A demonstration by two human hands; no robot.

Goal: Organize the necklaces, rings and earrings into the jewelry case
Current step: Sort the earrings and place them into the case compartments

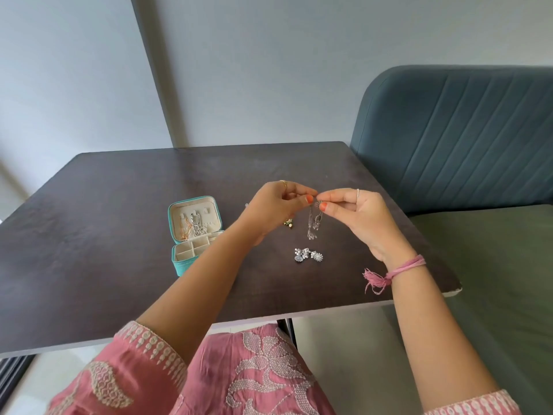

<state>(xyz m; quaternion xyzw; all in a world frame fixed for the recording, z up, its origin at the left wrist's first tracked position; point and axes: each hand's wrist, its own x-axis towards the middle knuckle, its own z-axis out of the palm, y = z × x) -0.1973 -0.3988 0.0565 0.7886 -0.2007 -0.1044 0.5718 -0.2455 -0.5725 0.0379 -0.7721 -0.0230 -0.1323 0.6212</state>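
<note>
A jewelry case (196,232) sits open at the table's (89,235) centre-left — necklaces (193,224) in its lid. Right of it lie clustered earrings (308,255); a sofa (466,139) stands far right.

I see pink cotton tunic (260,375) w/ white embroidered sleeve cuffs, frayed pink thread wristband (401,269) on rt wrist, thin rings on both hands, orange nail polish.

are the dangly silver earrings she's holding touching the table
Apart. The head view shows the dangly silver earrings hanging from the fingertips of both hands, left hand and right hand, with their lower ends above the dark table.
</note>
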